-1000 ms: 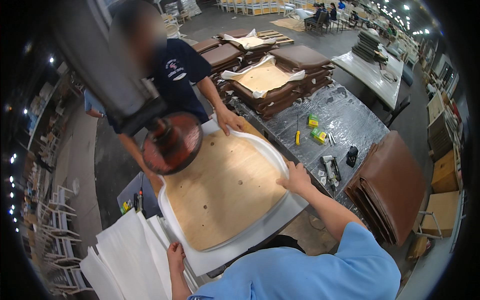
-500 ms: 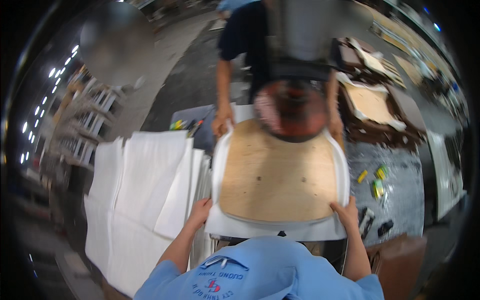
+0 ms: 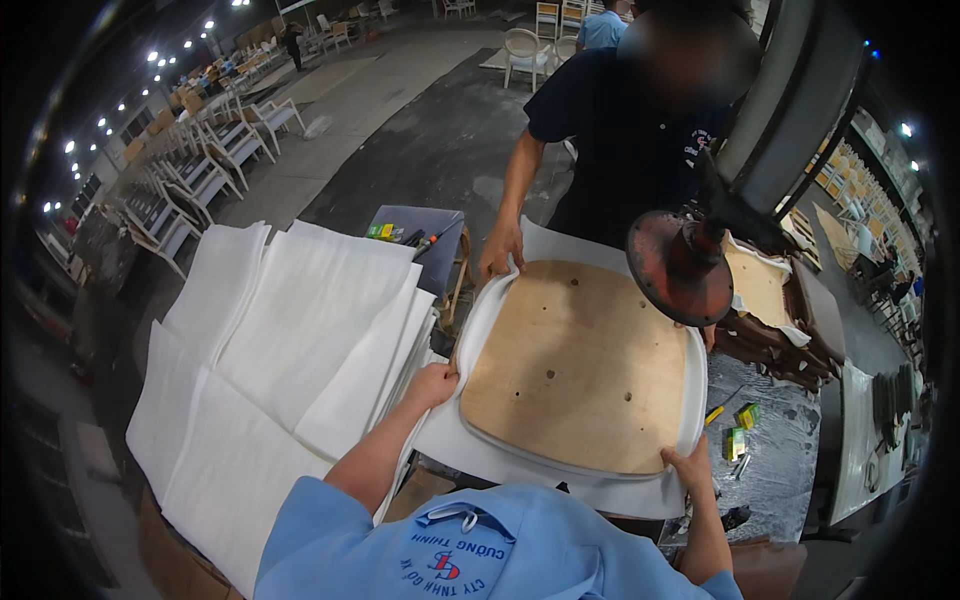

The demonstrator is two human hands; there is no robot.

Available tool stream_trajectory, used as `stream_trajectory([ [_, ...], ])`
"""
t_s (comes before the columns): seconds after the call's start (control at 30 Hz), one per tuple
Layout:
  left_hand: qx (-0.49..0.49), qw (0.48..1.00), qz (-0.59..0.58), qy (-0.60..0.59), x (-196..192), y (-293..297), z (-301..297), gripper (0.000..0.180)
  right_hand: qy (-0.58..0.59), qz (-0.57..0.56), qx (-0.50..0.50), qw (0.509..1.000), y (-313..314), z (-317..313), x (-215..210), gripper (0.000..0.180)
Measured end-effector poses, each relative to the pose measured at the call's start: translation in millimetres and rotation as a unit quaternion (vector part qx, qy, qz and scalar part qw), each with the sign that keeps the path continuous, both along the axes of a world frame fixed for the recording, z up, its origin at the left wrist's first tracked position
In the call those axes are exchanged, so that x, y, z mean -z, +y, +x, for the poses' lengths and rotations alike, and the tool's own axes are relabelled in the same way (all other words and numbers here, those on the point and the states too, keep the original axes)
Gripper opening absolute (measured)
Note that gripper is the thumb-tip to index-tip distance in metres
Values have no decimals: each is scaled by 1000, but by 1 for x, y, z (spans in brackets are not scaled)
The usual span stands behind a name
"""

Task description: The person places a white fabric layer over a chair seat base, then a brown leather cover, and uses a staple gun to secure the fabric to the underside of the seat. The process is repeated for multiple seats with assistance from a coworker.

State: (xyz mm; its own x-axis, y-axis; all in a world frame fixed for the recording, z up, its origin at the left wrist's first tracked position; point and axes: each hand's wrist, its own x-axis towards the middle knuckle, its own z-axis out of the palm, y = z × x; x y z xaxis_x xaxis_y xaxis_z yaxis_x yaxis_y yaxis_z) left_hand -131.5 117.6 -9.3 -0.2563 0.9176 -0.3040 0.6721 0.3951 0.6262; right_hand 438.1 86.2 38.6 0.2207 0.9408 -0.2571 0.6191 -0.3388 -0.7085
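Observation:
A plywood seat panel (image 3: 580, 380) with several small holes lies in front of me on a white padding sheet (image 3: 430, 436), whose edge curls up around its sides. My left hand (image 3: 434, 384) is closed on the sheet at the panel's left side. At the near right corner my right hand (image 3: 690, 468) grips the edge, thumb on top by the wood and fingers hidden beneath. Across from me, a co-worker's hand (image 3: 503, 248) holds the far left edge; their other hand is mostly hidden at the far right. A reddish round press disc (image 3: 680, 270) hangs over the far right part.
A stack of white padding sheets (image 3: 290, 350) stands at my left. Behind it, tools lie on a grey surface (image 3: 440, 255). Yellow-green small boxes (image 3: 737, 442) and a yellow-handled tool (image 3: 714, 414) lie on the right table. Brown upholstered pieces (image 3: 770, 345) are piled beyond.
The view has shifted, and the panel now appears slightly turned. My left hand has moved farther up the panel's left side. My right hand remains at the near right corner.

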Motion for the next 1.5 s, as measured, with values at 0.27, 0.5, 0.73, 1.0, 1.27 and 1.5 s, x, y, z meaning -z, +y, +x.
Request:
stream_trajectory([
  [0.27,-25,953,250,168,2,-12,47,15,-34,82,-30,996,-16,6,16,101],
  [0.5,1,938,303,170,-4,-17,43,6,-151,-46,23,987,-7,-21,1,99],
  [0.73,-92,994,15,-62,-17,6,20,24,-132,-128,-6,983,6,5,-3,93],
  [1.0,-19,998,-51,36,-9,10,23,50,-95,-103,54,989,13,2,7,55],
  [1.27,43,943,80,320,3,-10,50,42,-241,0,21,970,-4,-34,6,18],
  [1.5,25,966,24,256,-1,-12,49,39,28,-134,-43,990,22,35,-2,38],
])
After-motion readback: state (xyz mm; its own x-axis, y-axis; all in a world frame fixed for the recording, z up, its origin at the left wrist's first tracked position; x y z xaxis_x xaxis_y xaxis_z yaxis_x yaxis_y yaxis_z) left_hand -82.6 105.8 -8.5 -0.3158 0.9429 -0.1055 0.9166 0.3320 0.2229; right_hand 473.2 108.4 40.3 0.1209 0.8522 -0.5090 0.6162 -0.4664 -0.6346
